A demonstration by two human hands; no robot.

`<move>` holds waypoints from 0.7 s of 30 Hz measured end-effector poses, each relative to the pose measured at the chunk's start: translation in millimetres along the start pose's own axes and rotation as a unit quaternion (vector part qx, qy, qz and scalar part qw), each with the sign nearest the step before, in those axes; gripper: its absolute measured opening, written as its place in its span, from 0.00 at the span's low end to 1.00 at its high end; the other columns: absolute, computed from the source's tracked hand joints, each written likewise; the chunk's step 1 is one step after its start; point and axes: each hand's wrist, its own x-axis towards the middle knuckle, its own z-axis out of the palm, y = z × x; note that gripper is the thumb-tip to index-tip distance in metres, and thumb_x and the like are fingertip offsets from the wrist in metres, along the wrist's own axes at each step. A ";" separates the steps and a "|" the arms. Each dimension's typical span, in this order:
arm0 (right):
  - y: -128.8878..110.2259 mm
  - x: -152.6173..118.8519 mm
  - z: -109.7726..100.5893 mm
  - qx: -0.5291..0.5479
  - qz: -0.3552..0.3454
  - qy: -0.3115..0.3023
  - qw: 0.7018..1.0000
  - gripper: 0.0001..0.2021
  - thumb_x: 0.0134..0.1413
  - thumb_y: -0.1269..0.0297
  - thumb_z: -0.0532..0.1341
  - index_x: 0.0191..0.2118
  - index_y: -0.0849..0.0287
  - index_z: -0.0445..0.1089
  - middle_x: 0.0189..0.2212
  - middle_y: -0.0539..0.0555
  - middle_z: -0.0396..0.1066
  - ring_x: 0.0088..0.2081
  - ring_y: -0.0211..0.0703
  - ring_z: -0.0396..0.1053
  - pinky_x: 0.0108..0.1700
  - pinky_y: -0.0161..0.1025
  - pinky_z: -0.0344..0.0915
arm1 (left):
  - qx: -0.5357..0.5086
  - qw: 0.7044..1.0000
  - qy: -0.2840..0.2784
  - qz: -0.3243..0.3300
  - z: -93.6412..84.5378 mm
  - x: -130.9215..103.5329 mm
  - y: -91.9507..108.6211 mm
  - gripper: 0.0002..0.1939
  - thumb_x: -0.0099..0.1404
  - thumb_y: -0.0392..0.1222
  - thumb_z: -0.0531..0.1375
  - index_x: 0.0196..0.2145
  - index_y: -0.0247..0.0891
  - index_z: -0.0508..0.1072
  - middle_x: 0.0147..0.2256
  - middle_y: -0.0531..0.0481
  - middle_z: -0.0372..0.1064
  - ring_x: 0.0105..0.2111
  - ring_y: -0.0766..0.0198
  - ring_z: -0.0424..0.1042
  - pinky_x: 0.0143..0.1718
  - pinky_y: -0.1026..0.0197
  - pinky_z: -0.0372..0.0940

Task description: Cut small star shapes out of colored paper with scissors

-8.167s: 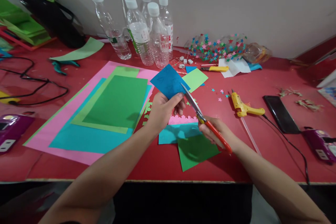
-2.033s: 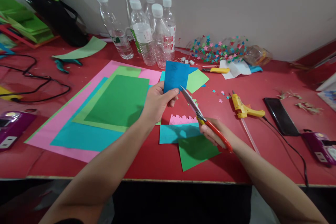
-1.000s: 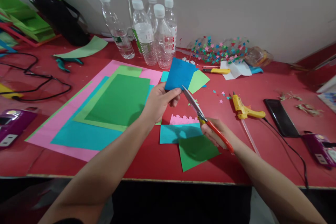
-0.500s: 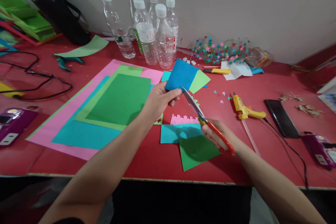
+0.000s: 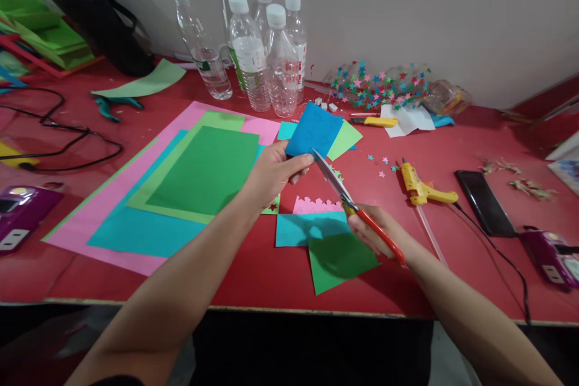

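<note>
Between thumb and fingers, my left hand (image 5: 280, 169) pinches the lower left corner of a blue paper piece (image 5: 315, 128), raised above the table. My right hand (image 5: 373, 230) is wrapped round the handles of scissors (image 5: 337, 184) with a red handle. Their blade tips touch the lower edge of the blue paper, close to my left thumb. Below the hands lie a light blue sheet (image 5: 292, 230), a pink strip (image 5: 307, 205) with a jagged cut edge and a dark green sheet (image 5: 337, 265).
Layered coloured sheets (image 5: 203, 163) cover the left of the red table (image 5: 253, 280). Several plastic bottles (image 5: 283, 66) stand at the back. A yellow glue gun (image 5: 420, 187), a black phone (image 5: 485, 202) and a yellow cutter (image 5: 380, 122) lie to the right, with small stars scattered nearby.
</note>
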 end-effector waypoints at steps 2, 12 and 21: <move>-1.7 -0.5 -0.3 -0.002 0.000 0.001 1.000 0.22 0.58 0.43 0.51 0.25 0.55 0.52 0.16 0.44 0.53 0.17 0.33 0.50 0.20 0.34 0.46 | 0.003 1.000 0.000 -0.002 -0.2 -0.5 0.6 0.08 0.53 0.40 0.62 0.21 0.37 0.66 0.16 0.57 0.61 0.15 0.75 0.56 0.17 0.68 0.52; -2.2 -0.4 1.8 -0.002 0.023 0.009 1.000 0.21 0.58 0.43 0.51 0.24 0.55 0.51 0.15 0.43 0.53 0.17 0.33 0.51 0.20 0.34 0.46 | -0.003 1.000 0.007 -0.007 1.3 0.0 2.4 0.08 0.52 0.39 0.62 0.21 0.38 0.65 0.16 0.57 0.60 0.15 0.75 0.55 0.17 0.68 0.51; -1.6 1.8 2.5 0.022 0.013 0.001 1.000 0.20 0.57 0.45 0.53 0.25 0.55 0.52 0.13 0.42 0.53 0.14 0.31 0.50 0.18 0.33 0.47 | -0.014 1.000 0.016 0.004 -1.1 1.7 -0.1 0.08 0.52 0.41 0.62 0.22 0.37 0.67 0.17 0.56 0.63 0.15 0.74 0.59 0.17 0.67 0.54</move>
